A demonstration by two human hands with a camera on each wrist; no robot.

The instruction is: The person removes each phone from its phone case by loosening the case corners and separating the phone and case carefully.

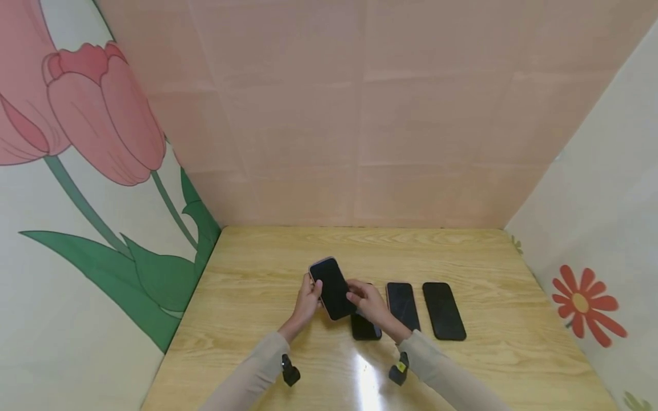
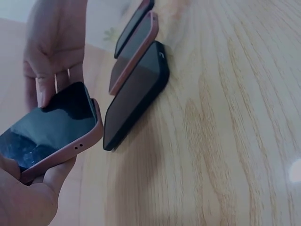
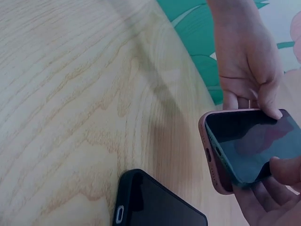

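Note:
Above the table both hands hold a smartphone [image 1: 333, 288] with a dark screen, tilted toward me. A pink phone case [image 3: 210, 150] lies around its back; one long side of the phone [image 3: 254, 141] stands out of the case in the right wrist view. The left hand [image 1: 307, 301] grips the left edge, thumb over the screen and fingers behind. At the opposite edge, the right hand [image 1: 371, 303] pinches the phone, its thumb on the glass. A black-cased phone [image 1: 366, 330] lies on the table just below the right hand, partly hidden by it.
To the right, a pink-edged phone [image 1: 403, 305] and a black phone [image 1: 444, 311] lie face up in a row on the wooden table [image 1: 257, 257]. A pink back wall [image 1: 360, 114] and flower-printed side panels [image 1: 113, 114] enclose the table.

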